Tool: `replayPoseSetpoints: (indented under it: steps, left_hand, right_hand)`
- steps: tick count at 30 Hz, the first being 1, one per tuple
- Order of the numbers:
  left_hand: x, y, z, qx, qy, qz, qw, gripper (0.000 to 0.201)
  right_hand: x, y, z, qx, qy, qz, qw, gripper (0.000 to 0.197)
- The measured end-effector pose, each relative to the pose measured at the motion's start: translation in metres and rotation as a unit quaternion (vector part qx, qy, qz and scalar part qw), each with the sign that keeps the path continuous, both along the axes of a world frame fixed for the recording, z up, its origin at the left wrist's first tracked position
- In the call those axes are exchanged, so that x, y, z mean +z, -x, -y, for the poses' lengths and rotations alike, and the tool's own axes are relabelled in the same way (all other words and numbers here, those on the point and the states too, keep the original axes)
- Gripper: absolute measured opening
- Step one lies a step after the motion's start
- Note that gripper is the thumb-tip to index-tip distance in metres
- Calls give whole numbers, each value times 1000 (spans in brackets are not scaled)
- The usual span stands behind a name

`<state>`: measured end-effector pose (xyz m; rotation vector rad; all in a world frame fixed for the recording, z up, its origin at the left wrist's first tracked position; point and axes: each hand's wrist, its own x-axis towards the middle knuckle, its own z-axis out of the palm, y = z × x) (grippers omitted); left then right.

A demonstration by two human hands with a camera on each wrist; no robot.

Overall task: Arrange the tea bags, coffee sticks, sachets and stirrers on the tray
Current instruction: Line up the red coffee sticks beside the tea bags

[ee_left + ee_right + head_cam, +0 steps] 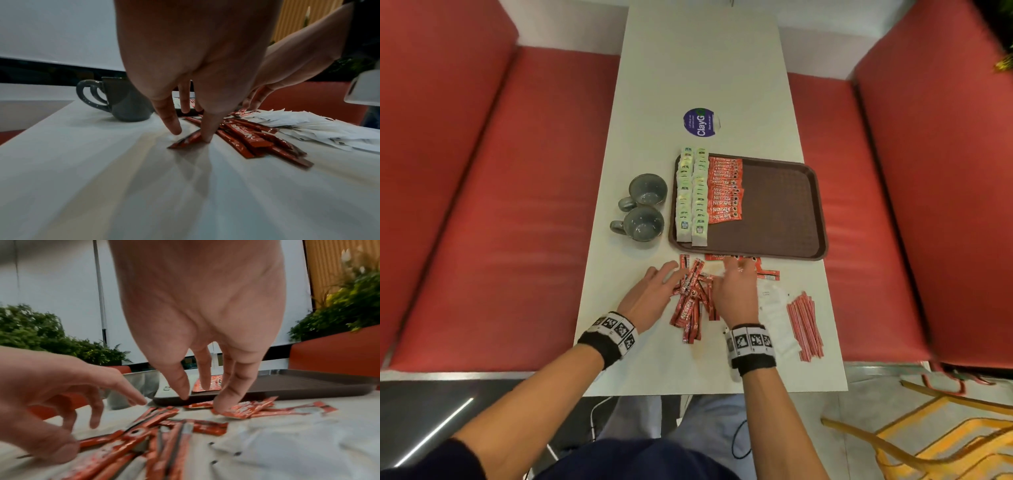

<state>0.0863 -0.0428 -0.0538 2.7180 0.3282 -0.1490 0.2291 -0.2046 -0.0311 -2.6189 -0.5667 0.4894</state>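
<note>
A brown tray [784, 205] holds two columns of green tea bags [691, 195] at its left and a row of red coffee sticks [724, 190] beside them. In front of the tray lies a loose pile of coffee sticks [693, 301], with white sachets [774, 305] and red-striped stirrers [804, 325] to its right. My left hand [661, 284] is spread over the pile's left side, one fingertip pressing a stick [185, 142]. My right hand [736, 270] reaches down with straight fingers, touching sticks [246, 408] by the tray's near edge. Neither hand holds anything.
Two grey mugs [647, 190] [642, 222] stand left of the tray. A round blue sticker [700, 122] lies beyond it on the white table [654, 363]. Red benches [500, 205] flank the table. A yellow chair [928, 435] is at the lower right.
</note>
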Motion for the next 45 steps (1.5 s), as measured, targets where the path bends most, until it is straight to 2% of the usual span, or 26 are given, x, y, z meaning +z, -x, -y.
replayPoseSetpoints:
  steps: [2, 5, 8, 11, 15, 18, 21, 23, 26, 29, 32, 34, 36, 38, 41, 43, 45]
  left_hand:
    - [1, -9, -2, -34, -18, -9, 999, 99]
    - [3, -16, -3, -69, -41, -22, 997, 83]
    - [1, -9, -6, -66, -37, -7, 997, 66]
    - [-6, 11, -9, -55, -45, 36, 997, 63]
    - [-2, 34, -8, -41, -37, 65, 996, 63]
    - [1, 43, -10, -5, -2, 38, 999, 50]
    - [2, 47, -12, 15, 7, 7, 1000, 37]
    - [-1, 46, -13, 13, -19, -4, 1000, 35]
    - [2, 39, -10, -25, -106, -51, 993, 27]
    - [15, 36, -6, -26, -149, -77, 985, 25]
    - [21, 37, -5, -9, -156, -90, 984, 24]
    - [21, 39, -7, 21, -136, -76, 988, 26]
    - [27, 38, -9, 62, -65, -58, 994, 28]
    - [32, 37, -9, 105, 13, -49, 993, 25]
    - [37, 41, -9, 151, 131, -46, 979, 14]
    - [39, 46, -7, 174, 208, -27, 962, 7]
    - [40, 50, -5, 199, 246, -9, 949, 14]
  right_hand:
    - [-1, -15, 2, -5, 60, 3, 998, 53]
    - [-1, -17, -7, 33, 102, -6, 994, 54]
    - [-2, 0, -19, 78, 93, 6, 993, 56]
    - [-2, 18, -24, 110, 64, 14, 992, 56]
    - [9, 8, -11, 42, 25, 33, 998, 57]
    - [14, -26, 16, 1, 54, 86, 995, 48]
    - [14, -67, 42, 17, 114, 100, 988, 49]
    - [13, -84, 51, 49, 157, 100, 981, 47]
    - [10, -91, 53, 90, 176, 116, 973, 30]
    - [10, -88, 50, 91, 178, 125, 972, 22]
    - [17, -83, 50, 84, 194, 119, 970, 15]
    - [28, -72, 48, 75, 192, 124, 971, 12]
    - [40, -51, 43, 76, 152, 117, 979, 11]
    - [44, -20, 32, 133, 81, 68, 986, 13]
    - [32, 24, 17, 251, 7, -18, 968, 16]
    - [17, 41, 12, 287, 2, -9, 958, 18]
    - [1, 49, 11, 296, 32, 34, 954, 29]
